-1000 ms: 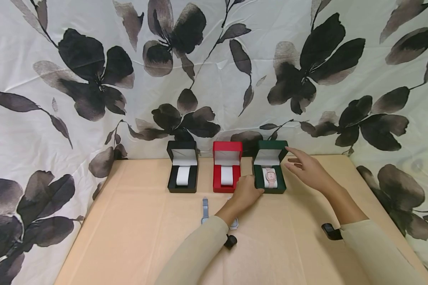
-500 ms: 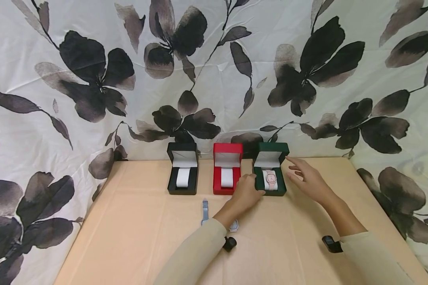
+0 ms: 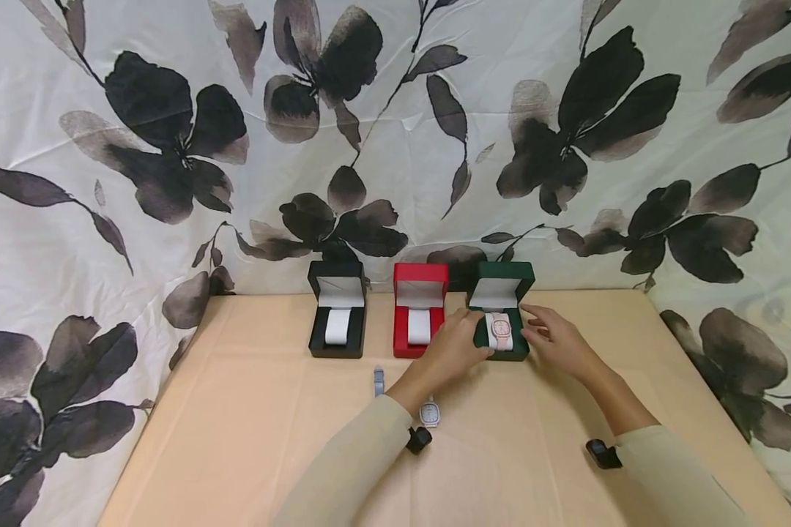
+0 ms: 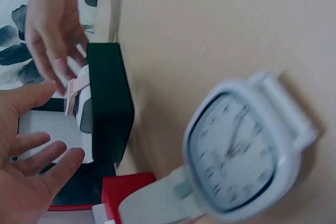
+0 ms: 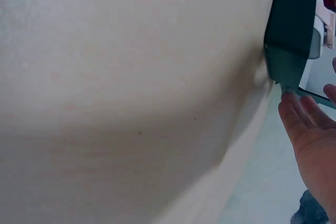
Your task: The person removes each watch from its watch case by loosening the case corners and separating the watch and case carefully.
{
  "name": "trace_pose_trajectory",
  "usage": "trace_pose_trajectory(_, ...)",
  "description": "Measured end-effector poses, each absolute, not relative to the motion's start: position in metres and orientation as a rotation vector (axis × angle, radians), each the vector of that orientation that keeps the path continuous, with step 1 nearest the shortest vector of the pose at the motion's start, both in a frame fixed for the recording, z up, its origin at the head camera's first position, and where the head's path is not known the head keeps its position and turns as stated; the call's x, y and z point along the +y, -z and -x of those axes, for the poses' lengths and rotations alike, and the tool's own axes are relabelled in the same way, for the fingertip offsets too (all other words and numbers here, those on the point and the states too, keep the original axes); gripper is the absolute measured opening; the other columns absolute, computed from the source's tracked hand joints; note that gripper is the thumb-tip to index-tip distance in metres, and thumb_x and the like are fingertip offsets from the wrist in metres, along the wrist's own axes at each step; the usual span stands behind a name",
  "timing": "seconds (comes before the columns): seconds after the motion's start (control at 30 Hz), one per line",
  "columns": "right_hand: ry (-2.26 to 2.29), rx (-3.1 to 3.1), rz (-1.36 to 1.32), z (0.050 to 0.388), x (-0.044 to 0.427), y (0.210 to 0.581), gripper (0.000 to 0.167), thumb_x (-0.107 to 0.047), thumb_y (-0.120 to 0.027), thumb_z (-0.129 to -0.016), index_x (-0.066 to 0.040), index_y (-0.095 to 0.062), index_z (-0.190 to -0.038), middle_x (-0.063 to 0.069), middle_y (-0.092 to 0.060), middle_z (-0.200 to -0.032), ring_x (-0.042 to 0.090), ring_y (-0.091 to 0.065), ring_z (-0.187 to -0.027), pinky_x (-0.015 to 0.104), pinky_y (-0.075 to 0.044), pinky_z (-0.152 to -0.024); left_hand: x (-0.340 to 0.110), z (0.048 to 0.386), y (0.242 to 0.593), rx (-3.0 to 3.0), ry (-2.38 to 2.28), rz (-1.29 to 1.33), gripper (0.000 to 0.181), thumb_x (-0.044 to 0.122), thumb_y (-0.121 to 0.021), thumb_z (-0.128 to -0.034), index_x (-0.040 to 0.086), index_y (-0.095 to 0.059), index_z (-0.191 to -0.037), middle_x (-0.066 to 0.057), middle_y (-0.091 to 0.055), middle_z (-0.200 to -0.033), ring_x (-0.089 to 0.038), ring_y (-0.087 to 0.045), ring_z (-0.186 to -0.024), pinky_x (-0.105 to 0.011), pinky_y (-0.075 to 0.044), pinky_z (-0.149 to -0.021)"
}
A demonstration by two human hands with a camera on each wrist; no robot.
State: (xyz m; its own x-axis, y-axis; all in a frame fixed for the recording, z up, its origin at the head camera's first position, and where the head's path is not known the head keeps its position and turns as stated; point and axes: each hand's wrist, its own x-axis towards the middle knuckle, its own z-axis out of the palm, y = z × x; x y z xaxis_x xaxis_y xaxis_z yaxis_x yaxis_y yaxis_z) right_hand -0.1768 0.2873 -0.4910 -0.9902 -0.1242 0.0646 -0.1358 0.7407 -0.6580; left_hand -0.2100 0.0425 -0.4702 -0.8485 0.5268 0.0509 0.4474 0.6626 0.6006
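A green watch box [image 3: 506, 272] stands with its lid up at the back right. Inside, a pink watch [image 3: 500, 327] is wrapped round a white cushion [image 4: 85, 129]. My left hand [image 3: 453, 344] is at the box's left side; the left wrist view shows its fingers spread, holding nothing. On the other side, my right hand [image 3: 556, 340] has its fingertips close to the box's right wall, fingers loosely bent; contact is hard to tell. A white watch [image 4: 233, 150] lies beneath my left wrist, and a blue watch strap [image 3: 379, 380] shows beside that forearm.
A red watch box [image 3: 421, 272] and a black watch box [image 3: 336, 271] stand to the left, lids up, each with a bare white cushion. Behind the table [image 3: 237, 410] hangs a flower-patterned cloth [image 3: 409, 146].
My right hand has come down from beside the green box's lid to its lower side. My left hand has shifted slightly, uncovering more of the white watch.
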Motion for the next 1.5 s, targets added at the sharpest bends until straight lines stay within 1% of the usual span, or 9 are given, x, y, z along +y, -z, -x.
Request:
trace_pose_trajectory(0.13, -1.126, -2.940, -0.177, 0.179, 0.289, 0.497, 0.054, -0.014, -0.059, -0.105, 0.002, -0.041, -0.154, 0.031, -0.044, -0.152, 0.051, -0.057, -0.128, 0.061, -0.049, -0.106, 0.042, 0.217, 0.463, 2.746, -0.856, -0.913, 0.066, 0.034, -0.082, -0.0885, 0.011, -0.057, -0.144, -0.006, -0.057, -0.141, -0.017, -0.055, -0.119, -0.026, -0.057, -0.098)
trace_pose_trajectory(0.27, -1.148, -2.943, -0.173, 0.182, 0.289, 0.503, 0.056, -0.015, -0.060, -0.105, 0.003, -0.041, -0.154, 0.031, -0.046, -0.151, 0.050, -0.059, -0.126, 0.060, -0.050, -0.105, 0.042, 0.223, 0.459, 2.751, -0.756, -0.986, 0.068, 0.036, -0.081, -0.0891, 0.013, -0.054, -0.148, -0.005, -0.055, -0.146, -0.019, -0.052, -0.129, -0.028, -0.056, -0.102)
trace_pose_trajectory(0.43, -1.165, -2.951, -0.162, 0.185, 0.288, 0.508, 0.056, -0.013, -0.061, -0.104, 0.003, -0.041, -0.154, 0.031, -0.048, -0.150, 0.049, -0.060, -0.126, 0.058, -0.051, -0.105, 0.043, 0.229, 0.456, 2.729, -0.676, -1.001, 0.074, 0.037, -0.080, -0.0900, 0.014, -0.049, -0.153, -0.006, -0.051, -0.153, -0.023, -0.047, -0.139, -0.034, -0.053, -0.109)
trace_pose_trajectory(0.6, -1.150, -2.943, -0.166, 0.186, 0.284, 0.511, 0.055, -0.008, -0.062, -0.103, 0.007, -0.042, -0.152, 0.034, -0.051, -0.145, 0.050, -0.062, -0.122, 0.059, -0.052, -0.104, 0.046, 0.233, 0.456, 2.714, -0.595, -1.041, 0.074, 0.038, -0.079, -0.0906, 0.013, -0.048, -0.153, -0.007, -0.051, -0.154, -0.027, -0.044, -0.146, -0.038, -0.049, -0.113)
trace_pose_trajectory(0.73, -1.132, -2.948, -0.155, 0.184, 0.279, 0.512, 0.055, -0.006, -0.061, -0.102, 0.010, -0.041, -0.151, 0.036, -0.052, -0.142, 0.051, -0.062, -0.120, 0.060, -0.052, -0.103, 0.050, 0.236, 0.457, 2.719, -0.535, -1.108, 0.072, 0.038, -0.079, -0.0903, 0.012, -0.051, -0.151, -0.007, -0.053, -0.151, -0.029, -0.047, -0.143, -0.035, -0.048, -0.114)
trace_pose_trajectory(0.87, -1.112, -2.959, -0.114, 0.182, 0.276, 0.511, 0.055, -0.007, -0.061, -0.103, 0.009, -0.041, -0.152, 0.035, -0.052, -0.142, 0.050, -0.062, -0.121, 0.059, -0.053, -0.103, 0.054, 0.238, 0.459, 2.708, -0.515, -1.132, 0.070, 0.037, -0.079, -0.0904, 0.011, -0.052, -0.150, -0.006, -0.054, -0.149, -0.025, -0.051, -0.135, -0.031, -0.049, -0.112)
trace_pose_trajectory(1.03, -1.105, -2.956, -0.086, 0.179, 0.273, 0.510, 0.055, -0.006, -0.061, -0.102, 0.009, -0.041, -0.152, 0.035, -0.052, -0.142, 0.051, -0.062, -0.122, 0.058, -0.053, -0.103, 0.059, 0.237, 0.463, 2.699, -0.486, -1.128, 0.070, 0.038, -0.080, -0.0899, 0.010, -0.053, -0.149, -0.007, -0.054, -0.149, -0.024, -0.051, -0.131, -0.029, -0.052, -0.108)
trace_pose_trajectory(1.23, -1.093, -2.963, -0.069, 0.179, 0.272, 0.507, 0.055, -0.005, -0.062, -0.102, 0.010, -0.041, -0.151, 0.036, -0.051, -0.142, 0.051, -0.061, -0.122, 0.058, -0.052, -0.103, 0.062, 0.241, 0.466, 2.700, -0.455, -1.133, 0.068, 0.038, -0.079, -0.0899, 0.010, -0.055, -0.147, -0.006, -0.056, -0.145, -0.021, -0.052, -0.125, -0.027, -0.052, -0.105)
trace_pose_trajectory(1.5, -1.103, -2.956, -0.067, 0.177, 0.271, 0.508, 0.055, -0.005, -0.061, -0.102, 0.010, -0.041, -0.151, 0.037, -0.051, -0.142, 0.052, -0.061, -0.123, 0.058, -0.051, -0.104, 0.067, 0.243, 0.467, 2.682, -0.441, -1.059, 0.065, 0.039, -0.079, -0.0903, 0.011, -0.058, -0.145, -0.007, -0.054, -0.145, -0.022, -0.047, -0.128, -0.027, -0.056, -0.099)
